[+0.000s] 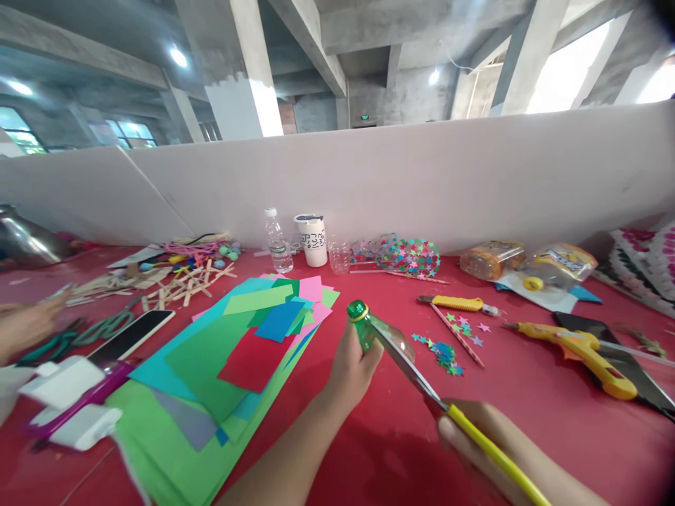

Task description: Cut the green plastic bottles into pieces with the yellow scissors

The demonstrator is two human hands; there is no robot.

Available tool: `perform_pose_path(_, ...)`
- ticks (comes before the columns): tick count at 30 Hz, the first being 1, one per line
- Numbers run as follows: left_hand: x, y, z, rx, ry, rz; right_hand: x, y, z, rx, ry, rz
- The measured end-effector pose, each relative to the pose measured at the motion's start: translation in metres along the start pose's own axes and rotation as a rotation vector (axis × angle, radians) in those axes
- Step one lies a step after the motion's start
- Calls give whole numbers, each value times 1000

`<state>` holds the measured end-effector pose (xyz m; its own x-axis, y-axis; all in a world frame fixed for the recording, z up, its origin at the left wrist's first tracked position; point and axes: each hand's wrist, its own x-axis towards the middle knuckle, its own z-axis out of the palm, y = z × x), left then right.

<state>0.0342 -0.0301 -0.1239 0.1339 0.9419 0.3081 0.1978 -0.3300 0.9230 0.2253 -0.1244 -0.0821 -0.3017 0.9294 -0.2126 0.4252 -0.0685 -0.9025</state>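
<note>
My left hand (pixel 354 362) is closed around a cut-looking clear plastic bottle top with a green cap (pixel 358 309); its lower part is partly hidden by my fingers and the blade. My right hand (pixel 485 436) grips a knife (pixel 474 439) by its straight yellow handle. Its long metal blade slants up and left, with the tip beside the bottle's neck. I cannot tell whether the blade touches the plastic. Right of the bottle top, small star sequins (pixel 446 355) lie scattered on the red table (pixel 390 457), near a striped pencil (pixel 458 337).
Coloured paper sheets (pixel 200 365) spread to the left, by a phone (pixel 134 334) and wooden sticks (pixel 184 284). Behind stand a water bottle (pixel 278 242) and a cup (pixel 313 241). A utility knife (pixel 451 302) and glue gun (pixel 580 351) lie right. Another person's hand (pixel 26 327) is far left.
</note>
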Motion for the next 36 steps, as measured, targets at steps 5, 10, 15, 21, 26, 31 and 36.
perform_pose_path(5,1,-4,1,12,-11,-20,-3,-3,-1,13,2,44)
perform_pose_path(10,-1,-1,1,-13,-18,-38,-7,-1,4,20,23,141)
perform_pose_path(15,-2,2,2,-55,-1,-64,-3,0,4,10,40,126)
perform_pose_path(21,-2,7,3,-166,-7,-47,1,8,8,39,27,154)
perform_pose_path(26,0,5,4,-302,-25,-93,-3,10,11,121,-13,207)
perform_pose_path(31,11,-4,-3,-462,134,-192,-10,7,6,178,-74,205)
perform_pose_path(36,19,5,-14,-711,150,-292,-7,13,-1,-2,-64,95)
